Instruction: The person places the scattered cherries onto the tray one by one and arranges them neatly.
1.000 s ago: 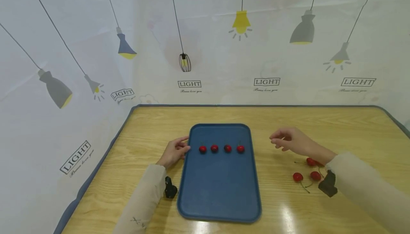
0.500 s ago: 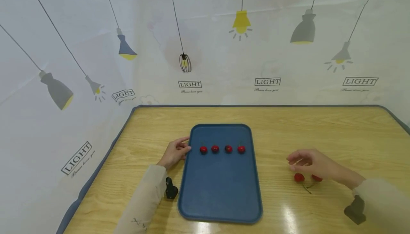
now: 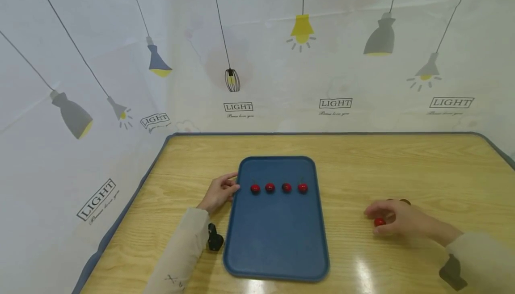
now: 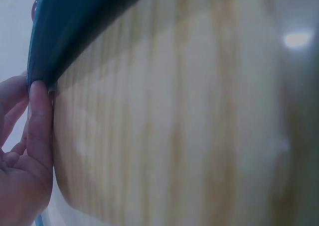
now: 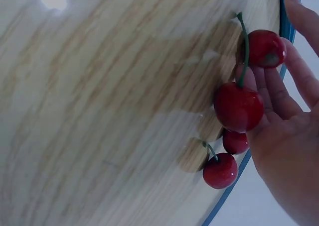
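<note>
Right hand [image 3: 402, 218] lowered around cherry [image 3: 379, 222], right wrist alone shows cluster of four [image 5: 238, 107]

4 cherries [image 3: 270, 187], red | row on blu tray [image 3: 276, 236] | 4 more cherries [image 5: 239, 106] bunched to R

The left hand [image 4: 30, 161] touches the blue tray [image 4: 65, 24] at its edge, thumb tip against it; a red, rounded thing [image 4: 35, 9] peeks past the rim, and glare marks the wood-grained desk [image 4: 149, 136].

Right grip [image 3: 402, 219] moved down, now around loose cherry [image 3: 379, 222].
</note>
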The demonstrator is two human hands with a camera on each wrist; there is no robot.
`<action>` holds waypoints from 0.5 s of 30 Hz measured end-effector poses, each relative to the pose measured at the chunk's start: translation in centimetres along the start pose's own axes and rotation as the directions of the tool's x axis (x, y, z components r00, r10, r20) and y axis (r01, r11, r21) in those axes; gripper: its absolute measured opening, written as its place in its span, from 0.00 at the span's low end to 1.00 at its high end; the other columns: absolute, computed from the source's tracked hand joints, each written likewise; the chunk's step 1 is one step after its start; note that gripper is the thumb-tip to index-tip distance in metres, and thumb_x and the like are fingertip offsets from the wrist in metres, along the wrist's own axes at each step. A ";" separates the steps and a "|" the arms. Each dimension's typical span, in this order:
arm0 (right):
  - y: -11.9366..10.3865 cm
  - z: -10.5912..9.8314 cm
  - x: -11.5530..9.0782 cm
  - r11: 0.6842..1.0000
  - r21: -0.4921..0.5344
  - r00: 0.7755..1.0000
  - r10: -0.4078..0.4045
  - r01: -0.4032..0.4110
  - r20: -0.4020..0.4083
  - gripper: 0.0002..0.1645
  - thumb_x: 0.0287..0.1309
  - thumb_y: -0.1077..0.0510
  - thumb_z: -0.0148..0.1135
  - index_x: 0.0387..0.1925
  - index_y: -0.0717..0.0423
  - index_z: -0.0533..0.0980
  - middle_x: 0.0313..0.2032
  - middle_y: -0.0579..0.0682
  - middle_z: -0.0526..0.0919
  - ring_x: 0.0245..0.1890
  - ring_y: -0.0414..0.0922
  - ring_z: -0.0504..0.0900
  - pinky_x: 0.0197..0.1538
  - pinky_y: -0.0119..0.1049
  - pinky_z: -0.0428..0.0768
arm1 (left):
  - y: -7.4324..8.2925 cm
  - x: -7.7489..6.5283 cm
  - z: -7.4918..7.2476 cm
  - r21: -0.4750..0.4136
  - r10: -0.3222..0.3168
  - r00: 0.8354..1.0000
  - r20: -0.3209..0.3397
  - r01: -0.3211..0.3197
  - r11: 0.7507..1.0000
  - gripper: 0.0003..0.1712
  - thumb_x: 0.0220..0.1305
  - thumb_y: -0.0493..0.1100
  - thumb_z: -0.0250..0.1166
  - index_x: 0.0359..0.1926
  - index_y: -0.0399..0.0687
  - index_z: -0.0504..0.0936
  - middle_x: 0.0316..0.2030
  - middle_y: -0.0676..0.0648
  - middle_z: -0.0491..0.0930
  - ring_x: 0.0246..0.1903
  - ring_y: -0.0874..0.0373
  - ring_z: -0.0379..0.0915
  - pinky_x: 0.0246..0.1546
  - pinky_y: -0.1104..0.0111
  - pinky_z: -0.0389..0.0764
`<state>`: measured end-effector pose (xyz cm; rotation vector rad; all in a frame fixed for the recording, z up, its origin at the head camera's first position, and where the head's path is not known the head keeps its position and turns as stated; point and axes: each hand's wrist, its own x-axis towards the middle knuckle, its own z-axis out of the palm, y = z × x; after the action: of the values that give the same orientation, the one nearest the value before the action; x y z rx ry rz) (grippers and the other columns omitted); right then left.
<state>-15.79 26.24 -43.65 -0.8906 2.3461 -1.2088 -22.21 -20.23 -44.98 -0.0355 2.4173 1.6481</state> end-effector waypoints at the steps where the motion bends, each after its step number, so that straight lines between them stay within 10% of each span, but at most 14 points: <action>1: 0.1 0.0 -0.1 1.000 0.007 1.000 -0.003 0.002 0.003 0.25 0.50 0.57 0.63 0.46 0.69 0.70 0.43 0.62 0.76 0.43 0.30 0.73 0.38 0.30 0.77 | 0.3 -0.2 0.0 -0.001 0.002 1.000 0.002 -0.002 1.000 0.26 0.59 0.35 0.58 0.60 0.42 0.67 0.38 0.41 0.71 0.27 0.58 0.69 0.25 0.67 0.77; 8: 0.2 0.3 -0.2 0.991 0.002 0.991 -0.136 0.136 -0.010 0.25 0.49 0.61 0.64 0.45 0.74 0.68 0.41 0.68 0.73 0.44 0.31 0.73 0.37 0.36 0.78 | 2.0 -1.4 0.1 0.020 0.002 1.000 0.007 -0.002 1.000 0.26 0.60 0.33 0.56 0.60 0.38 0.65 0.39 0.38 0.71 0.29 0.55 0.69 0.27 0.64 0.77; 15: 0.0 0.5 -0.3 0.991 -0.062 0.992 -0.120 0.117 -0.045 0.24 0.47 0.60 0.65 0.43 0.73 0.70 0.40 0.63 0.75 0.41 0.33 0.74 0.36 0.33 0.78 | 0.3 -0.2 0.1 0.007 0.002 1.000 -0.003 -0.002 1.000 0.26 0.59 0.34 0.58 0.60 0.42 0.67 0.39 0.41 0.71 0.29 0.57 0.69 0.25 0.67 0.77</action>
<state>-15.27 26.14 -43.90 -1.0443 2.4090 -1.2252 -22.06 -20.09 -44.71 -0.0339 2.4261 1.6420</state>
